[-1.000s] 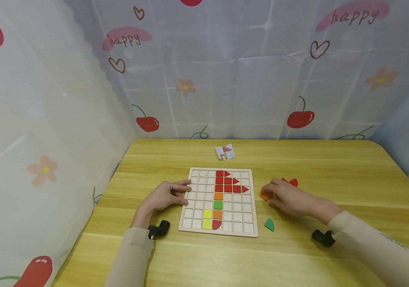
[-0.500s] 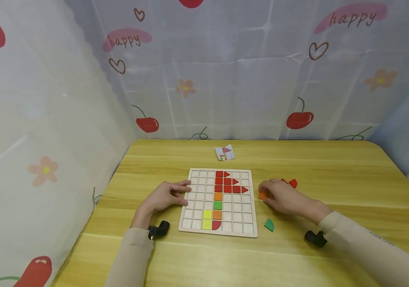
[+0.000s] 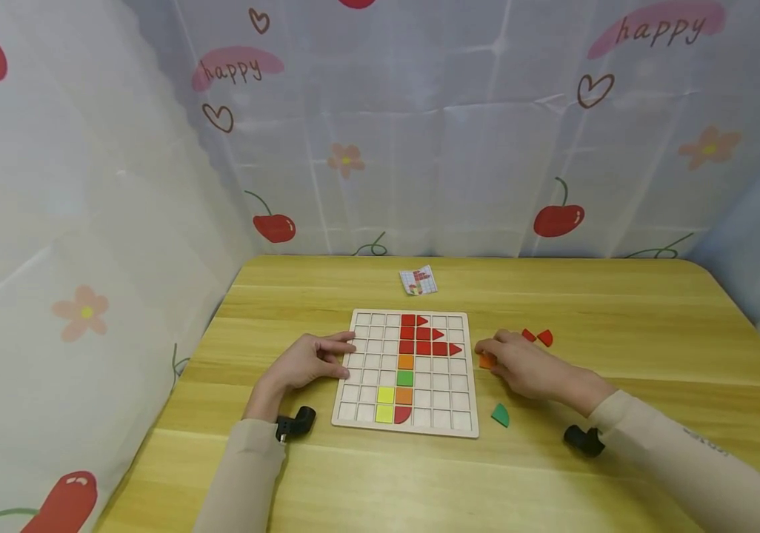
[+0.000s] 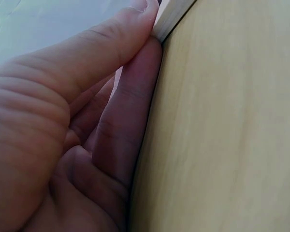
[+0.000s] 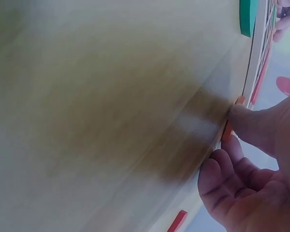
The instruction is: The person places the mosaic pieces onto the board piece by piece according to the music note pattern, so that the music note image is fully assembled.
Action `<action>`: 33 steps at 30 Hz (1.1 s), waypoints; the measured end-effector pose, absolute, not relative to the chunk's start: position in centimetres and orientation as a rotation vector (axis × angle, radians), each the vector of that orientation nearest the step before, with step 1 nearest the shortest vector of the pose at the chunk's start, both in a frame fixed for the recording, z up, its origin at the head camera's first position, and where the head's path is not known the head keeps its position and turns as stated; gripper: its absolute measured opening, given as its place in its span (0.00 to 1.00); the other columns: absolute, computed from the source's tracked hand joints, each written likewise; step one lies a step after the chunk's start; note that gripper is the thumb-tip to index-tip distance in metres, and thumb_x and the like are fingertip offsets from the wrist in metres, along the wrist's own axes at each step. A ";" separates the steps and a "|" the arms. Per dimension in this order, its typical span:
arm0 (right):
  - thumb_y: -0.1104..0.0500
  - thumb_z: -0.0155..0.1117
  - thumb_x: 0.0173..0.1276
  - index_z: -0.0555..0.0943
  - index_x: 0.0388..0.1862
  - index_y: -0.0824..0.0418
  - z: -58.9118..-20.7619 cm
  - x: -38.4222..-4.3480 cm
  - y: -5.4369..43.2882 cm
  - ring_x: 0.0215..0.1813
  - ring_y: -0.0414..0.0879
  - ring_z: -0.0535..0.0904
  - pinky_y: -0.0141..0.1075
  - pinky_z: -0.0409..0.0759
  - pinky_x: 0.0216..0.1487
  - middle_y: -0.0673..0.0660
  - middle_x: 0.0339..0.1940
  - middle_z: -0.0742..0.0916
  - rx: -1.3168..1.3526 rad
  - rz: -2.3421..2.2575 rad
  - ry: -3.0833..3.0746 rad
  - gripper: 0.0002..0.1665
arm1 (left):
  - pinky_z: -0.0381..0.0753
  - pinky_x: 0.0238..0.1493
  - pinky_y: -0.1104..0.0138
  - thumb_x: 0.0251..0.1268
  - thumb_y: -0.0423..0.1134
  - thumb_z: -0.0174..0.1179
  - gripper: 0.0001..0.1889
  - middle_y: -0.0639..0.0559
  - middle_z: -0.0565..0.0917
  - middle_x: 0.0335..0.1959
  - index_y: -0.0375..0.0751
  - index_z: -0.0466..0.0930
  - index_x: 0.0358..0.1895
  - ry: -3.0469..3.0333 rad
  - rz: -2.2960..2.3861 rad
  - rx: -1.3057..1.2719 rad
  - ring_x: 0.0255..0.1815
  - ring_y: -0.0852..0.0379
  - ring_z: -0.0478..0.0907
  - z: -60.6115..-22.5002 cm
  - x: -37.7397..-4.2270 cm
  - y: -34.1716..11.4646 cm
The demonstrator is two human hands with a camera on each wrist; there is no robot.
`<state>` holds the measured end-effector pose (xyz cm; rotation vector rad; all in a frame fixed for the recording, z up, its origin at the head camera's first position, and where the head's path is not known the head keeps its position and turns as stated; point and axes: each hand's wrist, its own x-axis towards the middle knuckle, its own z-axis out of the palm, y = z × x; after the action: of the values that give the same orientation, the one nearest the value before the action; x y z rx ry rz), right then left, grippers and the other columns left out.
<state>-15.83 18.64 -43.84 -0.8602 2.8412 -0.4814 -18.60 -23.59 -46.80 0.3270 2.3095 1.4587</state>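
Observation:
In the head view a pale wooden grid board (image 3: 361,385) lies on the table, with red, orange, green and yellow tiles in some cells. My left hand (image 3: 301,363) rests its fingers and thumb on the board's left edge; the left wrist view shows the thumb (image 4: 106,41) against that rim (image 4: 171,17). Just right of the board, my right hand (image 3: 528,364) pinches an orange tile (image 3: 487,361) low over the table, partly covered by the fingers. In the right wrist view, thumb and fingertip are at opposite ends of this orange tile (image 5: 227,130).
Two red pieces (image 3: 545,337) lie beyond my right hand, and a green quarter-round piece (image 3: 500,415) lies nearer me. Behind the board is a small pattern card (image 3: 418,280). Printed curtains (image 3: 460,163) stand at the table's back and sides.
My right hand has shifted slightly left toward the board with the orange tile, uncovering more of the red pieces behind it. My left hand keeps its place on the board's edge.

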 end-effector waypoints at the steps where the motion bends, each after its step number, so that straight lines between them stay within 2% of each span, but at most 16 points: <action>1: 0.63 0.67 0.73 0.81 0.62 0.61 -43.9 -15.9 18.6 0.40 0.43 0.73 0.38 0.79 0.44 0.54 0.43 0.81 -0.866 -0.477 2.839 0.19 | 0.78 0.48 0.74 0.56 0.34 0.77 0.22 0.59 0.76 0.74 0.45 0.89 0.56 2.310 1.459 0.328 0.82 0.56 0.61 -46.8 -18.6 -23.6; 8: 0.64 0.67 0.72 0.79 0.64 0.62 -43.3 -15.8 18.3 0.42 0.44 0.73 0.38 0.79 0.45 0.55 0.45 0.80 -0.914 -0.507 2.837 0.22 | 0.77 0.49 0.75 0.55 0.35 0.78 0.21 0.59 0.77 0.73 0.45 0.90 0.55 2.308 1.453 0.326 0.83 0.56 0.60 -46.5 -18.5 -23.5; 14: 0.61 0.65 0.75 0.79 0.66 0.60 -42.6 -15.9 16.8 0.46 0.44 0.73 0.39 0.78 0.49 0.53 0.48 0.80 -0.910 -0.536 2.788 0.22 | 0.77 0.49 0.74 0.55 0.34 0.78 0.22 0.59 0.76 0.73 0.45 0.89 0.55 2.309 1.457 0.318 0.82 0.55 0.61 -46.5 -18.5 -23.6; 17: 0.60 0.65 0.75 0.79 0.64 0.60 -42.5 -16.0 15.7 0.47 0.45 0.74 0.41 0.78 0.51 0.54 0.48 0.80 -0.942 -0.554 2.764 0.20 | 0.77 0.48 0.74 0.55 0.34 0.78 0.22 0.59 0.76 0.74 0.45 0.89 0.56 2.309 1.456 0.313 0.81 0.55 0.63 -46.5 -18.4 -23.6; 23: 0.58 0.66 0.75 0.78 0.66 0.60 -42.3 -16.1 13.7 0.50 0.46 0.72 0.41 0.77 0.53 0.54 0.51 0.80 -0.997 -0.586 2.743 0.23 | 0.78 0.47 0.73 0.57 0.35 0.77 0.23 0.58 0.75 0.74 0.45 0.88 0.58 2.318 1.438 0.339 0.72 0.51 0.75 -46.5 -18.4 -23.5; 33: 0.58 0.66 0.75 0.79 0.65 0.60 -42.3 -15.9 10.0 0.50 0.45 0.72 0.42 0.77 0.56 0.52 0.49 0.80 -1.164 -0.567 2.693 0.22 | 0.80 0.47 0.73 0.57 0.34 0.77 0.23 0.56 0.74 0.76 0.43 0.87 0.59 2.277 1.474 0.348 0.65 0.51 0.80 -46.5 -18.5 -23.6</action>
<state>-15.92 10.02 -42.26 -1.1636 2.6932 -0.5675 -18.55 -23.56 -46.50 0.3477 2.2766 1.4742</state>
